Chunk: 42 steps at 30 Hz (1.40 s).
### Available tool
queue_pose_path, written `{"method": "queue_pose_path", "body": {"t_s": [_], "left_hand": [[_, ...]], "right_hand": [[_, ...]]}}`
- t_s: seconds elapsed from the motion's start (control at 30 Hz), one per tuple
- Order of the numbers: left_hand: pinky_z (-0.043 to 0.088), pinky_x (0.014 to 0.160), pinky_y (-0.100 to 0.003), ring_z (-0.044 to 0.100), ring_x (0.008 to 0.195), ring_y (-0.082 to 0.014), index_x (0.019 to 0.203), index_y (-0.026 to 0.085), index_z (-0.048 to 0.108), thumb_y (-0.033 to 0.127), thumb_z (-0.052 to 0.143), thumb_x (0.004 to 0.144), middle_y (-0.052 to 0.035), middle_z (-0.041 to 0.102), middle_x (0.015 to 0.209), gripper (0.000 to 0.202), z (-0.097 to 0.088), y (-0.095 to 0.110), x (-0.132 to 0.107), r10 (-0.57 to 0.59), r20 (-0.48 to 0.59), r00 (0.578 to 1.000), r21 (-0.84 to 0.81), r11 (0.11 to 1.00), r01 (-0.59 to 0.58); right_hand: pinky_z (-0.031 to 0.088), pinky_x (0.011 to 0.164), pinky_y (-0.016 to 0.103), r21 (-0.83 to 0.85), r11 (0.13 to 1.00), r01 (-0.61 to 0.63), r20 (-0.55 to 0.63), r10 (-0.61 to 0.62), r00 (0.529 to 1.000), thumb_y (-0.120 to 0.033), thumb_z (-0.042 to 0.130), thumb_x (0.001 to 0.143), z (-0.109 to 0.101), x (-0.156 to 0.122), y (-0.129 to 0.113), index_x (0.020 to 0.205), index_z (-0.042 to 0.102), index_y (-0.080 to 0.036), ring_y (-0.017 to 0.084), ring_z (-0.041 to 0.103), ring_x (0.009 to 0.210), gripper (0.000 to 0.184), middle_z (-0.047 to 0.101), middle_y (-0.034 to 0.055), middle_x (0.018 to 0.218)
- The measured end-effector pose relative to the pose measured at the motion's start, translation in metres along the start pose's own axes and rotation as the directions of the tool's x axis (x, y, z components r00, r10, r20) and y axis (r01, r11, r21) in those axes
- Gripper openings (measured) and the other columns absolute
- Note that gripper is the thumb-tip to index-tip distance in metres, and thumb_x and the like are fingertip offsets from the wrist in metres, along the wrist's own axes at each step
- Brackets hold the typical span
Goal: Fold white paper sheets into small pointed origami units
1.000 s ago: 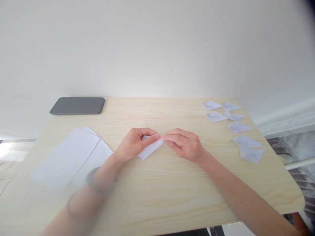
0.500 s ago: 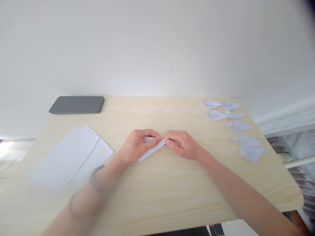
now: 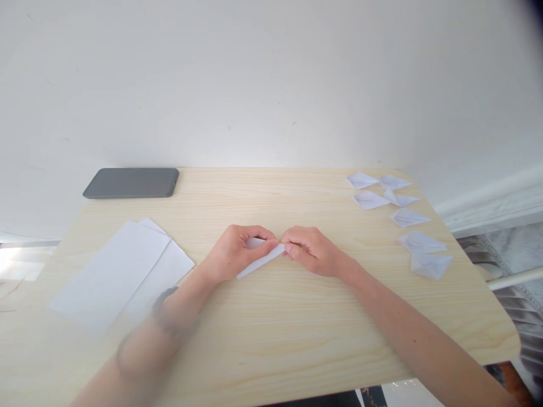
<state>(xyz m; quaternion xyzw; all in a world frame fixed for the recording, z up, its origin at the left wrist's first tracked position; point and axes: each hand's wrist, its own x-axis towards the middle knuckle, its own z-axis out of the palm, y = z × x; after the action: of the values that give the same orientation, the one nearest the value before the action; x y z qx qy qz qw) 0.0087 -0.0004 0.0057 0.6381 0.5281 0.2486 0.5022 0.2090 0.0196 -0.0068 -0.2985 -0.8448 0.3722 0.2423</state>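
A folded piece of white paper [image 3: 259,263] is held just over the middle of the wooden table [image 3: 271,339]. My left hand [image 3: 241,251] grips its body, with the thumb on the near side and the fingers behind. At the paper's right tip, my right hand [image 3: 311,249] pinches between thumb and forefinger. The fingertips of both hands almost meet there. The palms and fingers cover part of the paper, so its full folded shape is hidden.
Several folded white paper pieces [image 3: 409,218] lie along the table's right side. Overlapping flat white sheets [image 3: 123,265] rest at the left. Against the wall [image 3: 271,85], at the back left, is a dark phone [image 3: 132,183]. The table's right edge is rounded.
Both hands keep their hold on the folded paper, with barely any finger movement. The whole view has shifted very slightly.
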Motion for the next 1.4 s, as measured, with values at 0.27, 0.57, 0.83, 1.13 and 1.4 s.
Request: {"method": "queue_pose_path", "body": {"t_s": [0.27, 0.57, 0.83, 1.13, 1.4], "left_hand": [[0.031, 0.043, -0.018, 0.045, 0.052, -0.0084, 0.08, 0.018, 0.069, 0.045, 0.057, 0.078, -0.0005, 0.063, 0.069, 0.03, 0.0, 0.001, 0.0, 0.015, -0.005, 1.0, 0.038, 0.999, -0.015], [0.038, 0.049, -0.018, 0.052, 0.059, -0.0094, 0.091, 0.018, 0.065, 0.041, 0.059, 0.079, -0.0007, 0.064, 0.078, 0.026, 0.0, -0.002, 0.0, 0.059, -0.01, 0.998, -0.105, 0.993, -0.06], [0.048, 0.061, -0.024, 0.059, 0.059, -0.0109, 0.091, 0.015, 0.055, 0.029, 0.064, 0.078, 0.0002, 0.063, 0.069, 0.021, 0.002, -0.007, 0.007, 0.092, -0.096, 0.991, -0.326, 0.938, -0.118], [0.05, 0.066, -0.027, 0.06, 0.066, -0.0115, 0.088, 0.02, 0.048, 0.021, 0.064, 0.077, 0.0, 0.064, 0.08, 0.02, 0.006, -0.013, 0.007, 0.177, -0.152, 0.972, -0.372, 0.901, -0.223], [0.05, 0.07, -0.029, 0.062, 0.072, -0.0134, 0.079, 0.017, 0.053, 0.025, 0.064, 0.078, -0.0029, 0.066, 0.084, 0.014, 0.007, -0.016, 0.009, 0.178, -0.219, 0.959, -0.284, 0.929, -0.237]], "right_hand": [[0.035, 0.058, 0.024, -0.035, 0.999, -0.009, -0.012, 0.009, 1.0, -0.021, 0.041, 0.086, 0.0, -0.001, 0.0, 0.069, 0.054, -0.017, 0.01, 0.044, 0.056, 0.022, 0.048, -0.0031, 0.059], [0.035, 0.057, 0.024, -0.022, 0.999, -0.048, -0.199, 0.043, 0.979, -0.017, 0.042, 0.082, 0.001, -0.004, 0.004, 0.069, 0.052, -0.017, 0.01, 0.045, 0.056, 0.017, 0.05, -0.0031, 0.059], [0.038, 0.056, 0.023, -0.065, 0.981, -0.183, -0.47, 0.132, 0.873, -0.022, 0.049, 0.082, -0.005, -0.004, 0.009, 0.075, 0.056, -0.018, 0.011, 0.05, 0.06, 0.01, 0.056, -0.0015, 0.066], [0.046, 0.064, 0.023, -0.102, 0.992, -0.079, -0.446, 0.026, 0.895, -0.02, 0.054, 0.081, 0.001, -0.005, 0.007, 0.09, 0.053, -0.021, 0.011, 0.059, 0.07, 0.009, 0.063, -0.0006, 0.08], [0.046, 0.066, 0.023, -0.139, 0.99, -0.035, -0.404, -0.025, 0.914, -0.018, 0.054, 0.08, 0.0, -0.008, 0.006, 0.086, 0.051, -0.021, 0.011, 0.059, 0.071, 0.008, 0.064, -0.0007, 0.082]]}}
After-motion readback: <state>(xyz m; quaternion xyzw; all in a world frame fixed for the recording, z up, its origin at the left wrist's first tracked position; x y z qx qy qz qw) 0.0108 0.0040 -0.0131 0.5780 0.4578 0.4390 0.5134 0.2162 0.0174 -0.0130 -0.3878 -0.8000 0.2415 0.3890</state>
